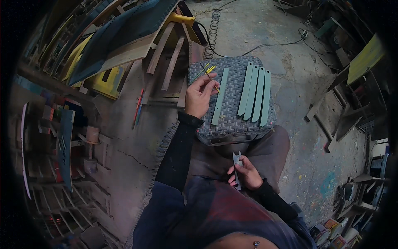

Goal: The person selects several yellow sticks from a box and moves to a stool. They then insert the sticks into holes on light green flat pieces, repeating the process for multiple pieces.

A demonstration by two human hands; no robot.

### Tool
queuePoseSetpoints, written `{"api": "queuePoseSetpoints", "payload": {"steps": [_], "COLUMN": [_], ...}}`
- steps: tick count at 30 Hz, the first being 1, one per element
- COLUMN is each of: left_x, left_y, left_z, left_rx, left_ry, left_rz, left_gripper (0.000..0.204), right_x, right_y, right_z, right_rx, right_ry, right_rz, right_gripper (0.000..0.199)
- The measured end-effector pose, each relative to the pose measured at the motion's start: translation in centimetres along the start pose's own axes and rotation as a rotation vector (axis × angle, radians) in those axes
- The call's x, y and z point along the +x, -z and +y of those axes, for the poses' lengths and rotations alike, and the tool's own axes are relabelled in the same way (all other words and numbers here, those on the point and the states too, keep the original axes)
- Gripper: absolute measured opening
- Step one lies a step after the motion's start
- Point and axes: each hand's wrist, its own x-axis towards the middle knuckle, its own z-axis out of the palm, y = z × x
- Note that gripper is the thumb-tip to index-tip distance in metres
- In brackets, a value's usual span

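Observation:
My left hand (200,96) is over the left side of a stool with a grey woven-look top (232,108). Its fingers pinch a thin dark stick with a yellow end (217,89); the exact kind is too small to make out. Several thin yellow sticks (211,69) show just beyond the fingers. Right beside this hand lies a single pale green slat (220,96) with small holes. Several more green slats (251,93) lie side by side at the stool's right, with holes at their far ends. Near my lap, my right hand (247,173) is closed around a flat metal open-end wrench (237,159).
At the upper left lean large dark panels (124,31) and wooden boards, with a yellow-handled tool (181,19) on top. A coiled hose (213,31) and black cable (273,48) run across the concrete floor. Wooden frames (331,112) stand right; paint cans (331,228) sit lower right.

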Motion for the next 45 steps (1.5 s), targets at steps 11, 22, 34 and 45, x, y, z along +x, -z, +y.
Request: {"api": "queuePoseSetpoints", "payload": {"steps": [11, 22, 34, 45], "left_x": [0.0, 0.1, 0.1, -0.2], "left_y": [-0.2, -0.1, 0.0, -0.6], "left_z": [-0.7, -0.7, -1.2, -0.1], "left_rx": [0.101, 0.221, 0.124, 0.310], "left_ry": [-0.072, -0.142, -0.090, -0.170], "left_rz": [-0.060, -0.097, -0.050, -0.087], "left_gripper": [0.026, 0.025, 0.025, 0.023], "right_x": [0.0, -1.0, -0.7, -0.4], "right_y": [1.7, 0.3, 0.8, 0.7], "right_z": [0.0, -1.9, -2.0, -2.4], "right_rx": [0.067, -0.138, -0.099, -0.114], "right_ry": [-0.022, 0.026, -0.021, -0.058], "right_rz": [0.052, 0.046, 0.072, 0.050], "right_gripper": [0.017, 0.029, 0.017, 0.017]}}
